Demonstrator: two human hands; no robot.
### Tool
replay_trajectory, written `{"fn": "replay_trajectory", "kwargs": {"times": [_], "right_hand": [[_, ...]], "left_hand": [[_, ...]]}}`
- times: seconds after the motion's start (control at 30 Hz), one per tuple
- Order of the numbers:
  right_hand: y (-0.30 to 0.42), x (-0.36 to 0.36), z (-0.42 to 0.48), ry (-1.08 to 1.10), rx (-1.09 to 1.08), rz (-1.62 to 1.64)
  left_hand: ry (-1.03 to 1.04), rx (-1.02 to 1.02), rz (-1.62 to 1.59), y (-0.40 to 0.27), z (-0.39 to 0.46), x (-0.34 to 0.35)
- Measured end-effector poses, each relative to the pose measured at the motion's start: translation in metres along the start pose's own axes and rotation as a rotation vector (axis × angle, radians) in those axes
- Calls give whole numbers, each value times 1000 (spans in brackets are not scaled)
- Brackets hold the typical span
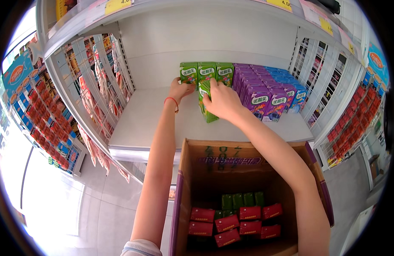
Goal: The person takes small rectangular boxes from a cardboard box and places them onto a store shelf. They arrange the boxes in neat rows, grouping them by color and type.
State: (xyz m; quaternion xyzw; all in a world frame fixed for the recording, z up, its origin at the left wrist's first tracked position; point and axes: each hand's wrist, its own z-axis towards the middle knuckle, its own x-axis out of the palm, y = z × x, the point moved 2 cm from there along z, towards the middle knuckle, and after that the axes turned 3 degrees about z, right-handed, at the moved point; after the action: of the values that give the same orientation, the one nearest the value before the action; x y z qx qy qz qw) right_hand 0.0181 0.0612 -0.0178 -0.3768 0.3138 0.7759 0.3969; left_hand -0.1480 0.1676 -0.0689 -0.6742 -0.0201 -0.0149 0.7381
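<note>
Against the back of a white shelf [145, 112], three green drink cartons [206, 71] stand upright side by side. My left hand [183, 90] is at the leftmost one, fingers by its left side and thumb across its lower front; whether it grips the carton is unclear. In front of that row, a green carton [209, 113] tilts in my right hand [223, 98], whose fingers partly cover it. Purple cartons [259, 100] stand in rows to the right, with blue cartons [297, 99] beyond them.
Below the shelf's front edge, an opened cardboard box [181, 198] holds several red packs [227, 223] and dark green packs [243, 200]. An upper shelf edge with price tags [118, 5] overhangs. Wire side panels [98, 80] and hanging snack displays [48, 124] flank the bay.
</note>
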Motion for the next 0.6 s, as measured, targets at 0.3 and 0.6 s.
{"fn": "replay_trajectory", "kwargs": {"times": [0.3,0.6], "right_hand": [[-12,8,5,-120,-14,284],[-45,32,13,-78,181,359]], "left_hand": [[-563,179,326,-7,-3,-10],[506,22,-69,-24,-33,18]]}}
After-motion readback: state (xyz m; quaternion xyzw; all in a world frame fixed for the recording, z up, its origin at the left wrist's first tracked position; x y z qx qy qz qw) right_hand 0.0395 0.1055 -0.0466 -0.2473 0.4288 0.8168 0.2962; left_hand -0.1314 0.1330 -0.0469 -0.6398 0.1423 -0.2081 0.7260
